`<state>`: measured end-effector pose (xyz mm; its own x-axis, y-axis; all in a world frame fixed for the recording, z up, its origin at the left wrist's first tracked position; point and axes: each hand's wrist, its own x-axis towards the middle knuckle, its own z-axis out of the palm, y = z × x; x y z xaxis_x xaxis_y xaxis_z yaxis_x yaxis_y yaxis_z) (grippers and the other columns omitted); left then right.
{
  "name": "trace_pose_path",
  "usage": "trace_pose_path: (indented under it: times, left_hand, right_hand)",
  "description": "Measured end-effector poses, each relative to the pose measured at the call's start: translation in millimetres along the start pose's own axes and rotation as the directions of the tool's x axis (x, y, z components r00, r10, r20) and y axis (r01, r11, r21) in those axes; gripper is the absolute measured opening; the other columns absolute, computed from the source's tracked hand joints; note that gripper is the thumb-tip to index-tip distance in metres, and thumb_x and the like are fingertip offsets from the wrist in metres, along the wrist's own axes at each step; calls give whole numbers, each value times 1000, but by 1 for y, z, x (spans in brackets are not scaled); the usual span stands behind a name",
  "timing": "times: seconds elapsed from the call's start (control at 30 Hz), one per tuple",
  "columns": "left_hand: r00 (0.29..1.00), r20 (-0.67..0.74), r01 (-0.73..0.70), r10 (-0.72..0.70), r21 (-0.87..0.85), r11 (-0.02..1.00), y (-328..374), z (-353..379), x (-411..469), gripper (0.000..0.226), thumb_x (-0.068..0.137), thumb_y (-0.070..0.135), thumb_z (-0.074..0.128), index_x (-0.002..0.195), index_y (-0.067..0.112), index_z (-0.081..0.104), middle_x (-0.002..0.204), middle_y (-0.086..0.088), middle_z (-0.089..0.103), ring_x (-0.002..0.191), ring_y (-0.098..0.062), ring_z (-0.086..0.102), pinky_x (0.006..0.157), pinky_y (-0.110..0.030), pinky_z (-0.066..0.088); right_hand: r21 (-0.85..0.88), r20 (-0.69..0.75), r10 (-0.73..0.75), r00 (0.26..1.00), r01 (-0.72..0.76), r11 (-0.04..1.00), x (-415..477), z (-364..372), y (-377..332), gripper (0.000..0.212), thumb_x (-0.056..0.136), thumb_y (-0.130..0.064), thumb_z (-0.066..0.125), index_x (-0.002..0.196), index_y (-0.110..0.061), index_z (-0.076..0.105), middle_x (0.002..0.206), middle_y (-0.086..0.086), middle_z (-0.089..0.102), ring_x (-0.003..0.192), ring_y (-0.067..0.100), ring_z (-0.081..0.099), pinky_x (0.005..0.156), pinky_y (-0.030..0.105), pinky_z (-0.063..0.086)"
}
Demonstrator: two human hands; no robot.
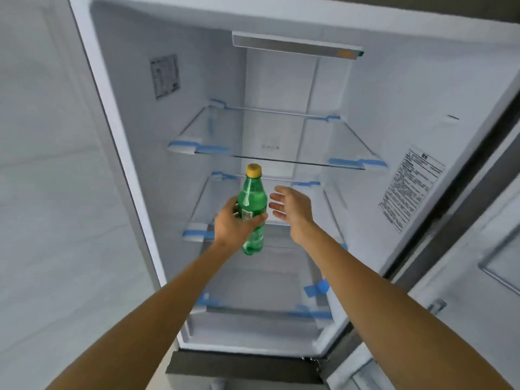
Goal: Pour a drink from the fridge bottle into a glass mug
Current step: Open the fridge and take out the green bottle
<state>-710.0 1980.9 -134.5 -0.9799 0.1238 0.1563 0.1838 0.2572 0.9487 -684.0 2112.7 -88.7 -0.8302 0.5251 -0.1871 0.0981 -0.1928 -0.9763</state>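
Observation:
A green plastic bottle (252,197) with a yellow cap stands upright in the air inside the open fridge, in front of the middle glass shelf (205,209). My left hand (233,225) grips it round the middle, fingers and thumb curled about the label. Just right of the bottle my right hand (291,206) hovers with fingers spread and straight, a small gap from the bottle, holding nothing. No glass mug is in view.
The fridge interior (365,114) has glass shelves with blue tape (211,149) at the corners and a drawer at the bottom. The fridge door (484,249) stands open on the right. A pale wall (50,164) runs along the left.

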Motion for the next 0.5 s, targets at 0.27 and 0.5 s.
trace_pose_path:
  times: [0.27,0.5]
  left_hand:
    - [980,-179,85,-87,-19,996,-17,-79,-77,52,68,29,85,112,19,59,97,7,68,87,-9,66,74,-23,54]
    - [906,-390,150,-163,-65,987,-36,-177,-139,50,71,24,84,114,16,61,99,2,69,89,-14,67,75,-29,56]
  right_hand:
    - [-50,236,61,970,-50,997,-58,51,31,10,92,-17,56,88,-14,65,87,6,69,68,19,65,70,32,54]
    - [-138,473,71,878,-6,990,-127,138,55,18,93,-21,55,99,-12,69,89,5,72,70,16,66,66,28,54]
